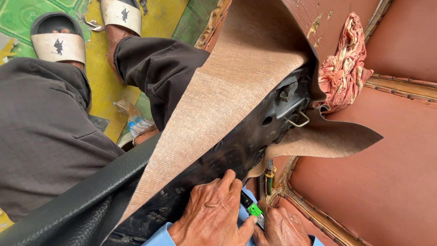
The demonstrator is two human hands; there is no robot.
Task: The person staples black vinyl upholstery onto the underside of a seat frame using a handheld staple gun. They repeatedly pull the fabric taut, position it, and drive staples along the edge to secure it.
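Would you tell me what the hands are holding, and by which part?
The right hand grips a green-and-black tool by its lower end; the left hand presses the black seat base.

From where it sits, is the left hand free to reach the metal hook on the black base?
Probably yes: the left hand rests on the black base, and the metal hook lies uncovered further along it, nothing between.

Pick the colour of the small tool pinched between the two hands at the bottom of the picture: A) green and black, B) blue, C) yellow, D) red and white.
A: the small green and black tool sits between the left hand and right hand.
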